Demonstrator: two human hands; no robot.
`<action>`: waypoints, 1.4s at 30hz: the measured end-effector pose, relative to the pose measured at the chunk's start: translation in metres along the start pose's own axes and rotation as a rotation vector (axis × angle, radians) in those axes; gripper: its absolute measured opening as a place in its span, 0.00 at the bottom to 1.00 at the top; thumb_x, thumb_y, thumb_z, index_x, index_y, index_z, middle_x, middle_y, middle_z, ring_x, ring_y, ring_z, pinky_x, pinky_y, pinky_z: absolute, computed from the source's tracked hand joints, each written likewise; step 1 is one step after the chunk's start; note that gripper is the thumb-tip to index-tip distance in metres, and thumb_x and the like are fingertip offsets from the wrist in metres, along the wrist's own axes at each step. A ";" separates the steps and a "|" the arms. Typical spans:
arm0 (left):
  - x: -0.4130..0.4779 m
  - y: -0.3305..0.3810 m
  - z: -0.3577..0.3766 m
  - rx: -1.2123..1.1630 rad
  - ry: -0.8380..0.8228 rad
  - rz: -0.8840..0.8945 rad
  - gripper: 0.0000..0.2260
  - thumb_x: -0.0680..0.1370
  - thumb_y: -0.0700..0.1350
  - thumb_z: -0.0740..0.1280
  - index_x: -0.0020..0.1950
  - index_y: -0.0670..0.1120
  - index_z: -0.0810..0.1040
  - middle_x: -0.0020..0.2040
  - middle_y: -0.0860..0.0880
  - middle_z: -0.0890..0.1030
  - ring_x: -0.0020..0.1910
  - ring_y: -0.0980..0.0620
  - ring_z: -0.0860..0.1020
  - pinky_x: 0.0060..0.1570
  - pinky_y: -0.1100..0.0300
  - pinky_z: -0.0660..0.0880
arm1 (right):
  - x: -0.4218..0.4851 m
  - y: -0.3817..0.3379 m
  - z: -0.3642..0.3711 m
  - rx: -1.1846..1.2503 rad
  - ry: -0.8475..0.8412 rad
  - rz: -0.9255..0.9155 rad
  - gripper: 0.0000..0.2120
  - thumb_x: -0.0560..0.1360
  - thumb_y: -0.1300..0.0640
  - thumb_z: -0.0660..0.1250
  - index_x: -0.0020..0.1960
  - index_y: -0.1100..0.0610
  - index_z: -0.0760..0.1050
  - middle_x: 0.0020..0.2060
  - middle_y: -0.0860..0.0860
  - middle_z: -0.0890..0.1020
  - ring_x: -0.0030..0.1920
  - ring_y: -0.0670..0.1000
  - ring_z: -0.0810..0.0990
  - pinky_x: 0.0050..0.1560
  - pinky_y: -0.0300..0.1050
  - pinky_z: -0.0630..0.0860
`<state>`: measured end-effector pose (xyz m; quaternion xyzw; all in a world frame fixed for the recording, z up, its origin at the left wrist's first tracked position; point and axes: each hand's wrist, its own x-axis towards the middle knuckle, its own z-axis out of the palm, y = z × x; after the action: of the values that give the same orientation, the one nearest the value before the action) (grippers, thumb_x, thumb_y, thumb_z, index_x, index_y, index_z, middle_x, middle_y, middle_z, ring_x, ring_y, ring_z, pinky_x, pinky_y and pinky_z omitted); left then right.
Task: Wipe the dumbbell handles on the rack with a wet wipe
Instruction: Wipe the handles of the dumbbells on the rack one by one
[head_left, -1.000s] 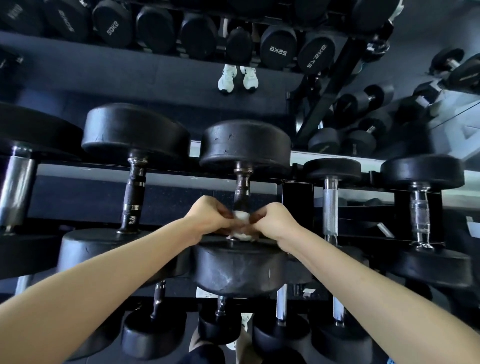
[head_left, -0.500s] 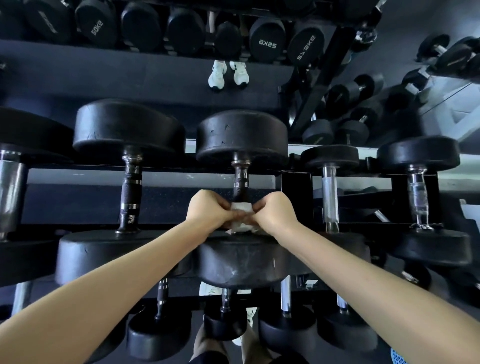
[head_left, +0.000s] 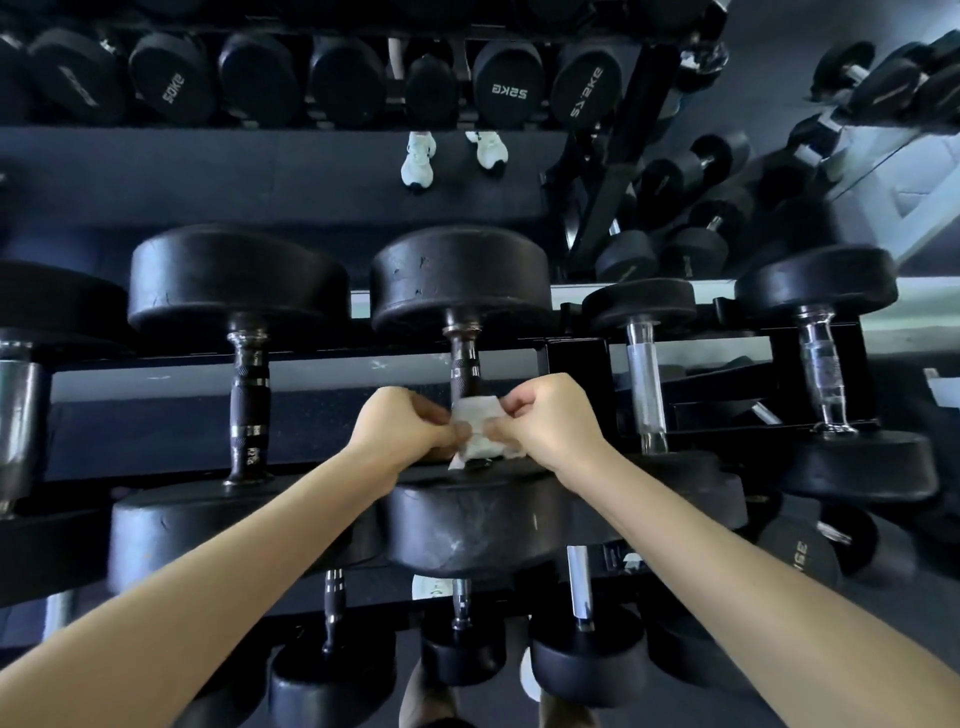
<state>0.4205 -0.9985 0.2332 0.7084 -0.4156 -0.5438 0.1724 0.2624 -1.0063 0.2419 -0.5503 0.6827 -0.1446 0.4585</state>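
Open gaps flank the handle (head_left: 464, 366) between neighbouring dumbbells (head_left: 248, 395).

White wet wipe (head_left: 479, 429) around the dark dumbbell handle (head_left: 464, 370)

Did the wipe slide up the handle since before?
No, hardly: the wipe stays at the near end of the handle, beside the near weight.

Single head cam, wide-angle, facing fwd + down, close to rack (head_left: 156, 373)
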 end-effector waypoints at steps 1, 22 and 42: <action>-0.007 0.004 -0.002 -0.045 0.000 0.022 0.06 0.66 0.39 0.77 0.39 0.43 0.82 0.38 0.42 0.84 0.35 0.51 0.81 0.43 0.58 0.79 | -0.006 -0.001 -0.009 0.067 0.020 -0.034 0.07 0.65 0.62 0.77 0.33 0.58 0.79 0.29 0.57 0.81 0.32 0.54 0.80 0.36 0.49 0.79; -0.056 0.075 0.202 -0.225 0.369 0.115 0.07 0.75 0.42 0.67 0.47 0.51 0.82 0.40 0.54 0.81 0.45 0.49 0.81 0.49 0.51 0.80 | 0.020 0.124 -0.178 -0.325 0.263 -0.638 0.09 0.76 0.64 0.64 0.51 0.61 0.82 0.49 0.57 0.82 0.50 0.56 0.79 0.48 0.36 0.68; -0.049 0.041 0.206 0.128 0.255 0.107 0.15 0.67 0.53 0.75 0.52 0.53 0.80 0.50 0.57 0.80 0.47 0.59 0.74 0.41 0.66 0.68 | 0.070 0.138 -0.167 -0.767 0.021 -1.149 0.15 0.70 0.61 0.66 0.54 0.50 0.82 0.51 0.49 0.84 0.30 0.51 0.81 0.36 0.35 0.74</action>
<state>0.2126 -0.9418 0.2205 0.7581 -0.4614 -0.4118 0.2070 0.0481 -1.0707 0.2025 -0.9467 0.2902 -0.1181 0.0754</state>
